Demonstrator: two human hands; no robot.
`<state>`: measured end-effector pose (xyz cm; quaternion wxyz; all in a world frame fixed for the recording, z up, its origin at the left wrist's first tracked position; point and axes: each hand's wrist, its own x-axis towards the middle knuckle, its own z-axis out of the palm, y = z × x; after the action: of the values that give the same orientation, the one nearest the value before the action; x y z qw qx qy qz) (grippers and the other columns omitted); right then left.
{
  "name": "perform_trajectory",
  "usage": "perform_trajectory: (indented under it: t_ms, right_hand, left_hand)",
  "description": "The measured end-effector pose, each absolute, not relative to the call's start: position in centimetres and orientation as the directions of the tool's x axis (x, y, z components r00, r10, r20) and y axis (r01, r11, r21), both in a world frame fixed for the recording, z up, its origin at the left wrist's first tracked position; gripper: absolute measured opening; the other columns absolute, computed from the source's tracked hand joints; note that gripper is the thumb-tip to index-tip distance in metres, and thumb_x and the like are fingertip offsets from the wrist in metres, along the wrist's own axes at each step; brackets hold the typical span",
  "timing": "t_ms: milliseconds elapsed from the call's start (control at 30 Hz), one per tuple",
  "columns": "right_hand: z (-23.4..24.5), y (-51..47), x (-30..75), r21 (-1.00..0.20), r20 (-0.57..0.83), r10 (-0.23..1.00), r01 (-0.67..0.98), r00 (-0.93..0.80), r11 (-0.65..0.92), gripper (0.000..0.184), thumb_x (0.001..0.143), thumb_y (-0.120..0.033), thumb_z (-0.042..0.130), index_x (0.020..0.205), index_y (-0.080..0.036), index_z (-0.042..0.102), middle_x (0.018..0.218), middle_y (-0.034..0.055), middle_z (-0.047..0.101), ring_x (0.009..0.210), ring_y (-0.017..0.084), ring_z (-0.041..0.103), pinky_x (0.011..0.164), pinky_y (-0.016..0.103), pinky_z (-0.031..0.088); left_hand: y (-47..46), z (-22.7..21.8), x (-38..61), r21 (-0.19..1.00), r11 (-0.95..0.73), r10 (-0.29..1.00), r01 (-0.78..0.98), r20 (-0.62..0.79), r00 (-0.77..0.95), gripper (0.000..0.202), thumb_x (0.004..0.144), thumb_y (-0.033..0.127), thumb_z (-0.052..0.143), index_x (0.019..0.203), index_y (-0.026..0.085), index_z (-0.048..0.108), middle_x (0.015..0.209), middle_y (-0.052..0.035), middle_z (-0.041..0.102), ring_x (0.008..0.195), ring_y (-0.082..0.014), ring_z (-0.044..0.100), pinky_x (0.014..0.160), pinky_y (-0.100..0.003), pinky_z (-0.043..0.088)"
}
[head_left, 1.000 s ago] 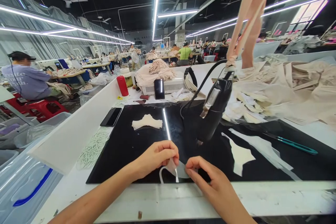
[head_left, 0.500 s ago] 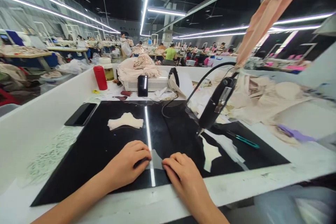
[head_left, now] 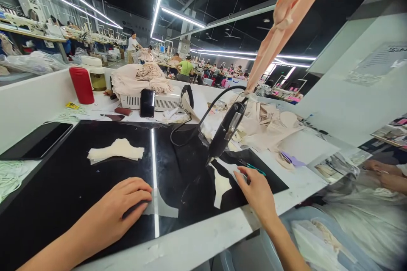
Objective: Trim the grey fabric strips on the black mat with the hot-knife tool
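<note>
My left hand lies low over the black mat, its thumb and fingertips closed on the left end of a sheer whitish fabric piece that lies flat. At the mat's right side, my right hand reaches to a pile of thin white fabric, thumb and forefinger slightly apart at its edge. Whether they touch it I cannot tell. Just left of that hand lies a cream fabric piece. A slim teal tool is partly behind my right fingers.
A black corded tool hangs tip-down from a peach fabric strap. Stacked cream pieces lie on the mat's left. Behind stand a phone, a red bottle and heaped beige fabric. Another person's hands show at far right.
My right hand has let go of the sheer piece's right side and moved right to the white fabric pile. My left hand stays on the sheer piece. The view has swung right.
</note>
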<state>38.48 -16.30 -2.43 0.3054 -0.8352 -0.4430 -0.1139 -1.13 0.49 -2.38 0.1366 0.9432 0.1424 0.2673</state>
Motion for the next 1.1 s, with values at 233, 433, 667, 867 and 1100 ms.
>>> perform_trajectory:
  t_ms: [233, 433, 667, 867, 1100]
  right_hand:
    - [-4.1, -14.1, 39.4, -0.425, 0.427, 0.628, 0.757, 0.651, -0.496, 0.026, 0.095, -0.044, 0.068, 0.09, -0.018, 0.068, 0.102, 0.0063, 0.069, 0.098, 0.023, 0.064, 0.093, 0.044, 0.05]
    - [-3.2, -15.2, 40.8, -0.629, 0.374, 0.619, 0.68, 0.691, -0.378, 0.028, 0.101, -0.043, 0.064, 0.096, -0.017, 0.068, 0.092, 0.0015, 0.069, 0.081, 0.017, 0.067, 0.078, 0.035, 0.057]
    - [-2.2, -15.7, 41.5, -0.823, 0.295, 0.613, 0.521, 0.733, -0.227, 0.03, 0.101, -0.044, 0.065, 0.095, -0.015, 0.067, 0.076, -0.0032, 0.063, 0.062, 0.012, 0.061, 0.059, 0.026, 0.053]
    - [-1.2, -14.9, 40.2, -0.915, 0.25, 0.64, 0.393, 0.726, -0.089, 0.032, 0.1, -0.047, 0.065, 0.095, -0.015, 0.066, 0.066, -0.0072, 0.054, 0.049, 0.008, 0.048, 0.049, 0.021, 0.043]
    - [2.3, -16.2, 37.1, -0.962, 0.253, 0.61, 0.262, 0.751, 0.077, 0.057, 0.074, -0.073, 0.077, 0.091, -0.019, 0.066, 0.054, -0.0079, 0.047, 0.05, 0.012, 0.039, 0.049, 0.026, 0.028]
  left_hand:
    - [0.4, -2.2, -1.1, 0.329, -0.922, 0.347, 0.203, 0.474, 0.809, 0.02, 0.1, 0.025, 0.055, 0.107, 0.028, 0.074, 0.118, -0.0008, 0.071, 0.113, -0.0183, 0.067, 0.1, -0.027, 0.056]
    - [0.5, -2.2, -1.1, 0.339, -0.917, 0.356, 0.209, 0.462, 0.812, 0.021, 0.101, 0.025, 0.054, 0.106, 0.028, 0.074, 0.119, -0.0013, 0.071, 0.113, -0.0185, 0.067, 0.099, -0.027, 0.057]
    - [0.7, -2.3, -1.0, 0.323, -0.924, 0.346, 0.205, 0.475, 0.809, 0.022, 0.101, 0.026, 0.053, 0.104, 0.027, 0.075, 0.117, -0.0023, 0.073, 0.112, -0.0191, 0.068, 0.099, -0.028, 0.057]
    - [0.6, -2.1, -1.1, 0.309, -0.928, 0.342, 0.207, 0.49, 0.802, 0.022, 0.1, 0.025, 0.053, 0.103, 0.026, 0.075, 0.115, -0.003, 0.074, 0.111, -0.0201, 0.069, 0.098, -0.029, 0.058]
    - [0.8, -1.8, -1.2, 0.336, -0.922, 0.343, 0.191, 0.488, 0.803, 0.021, 0.101, 0.026, 0.054, 0.106, 0.027, 0.075, 0.115, -0.0034, 0.073, 0.108, -0.0197, 0.069, 0.097, -0.028, 0.058]
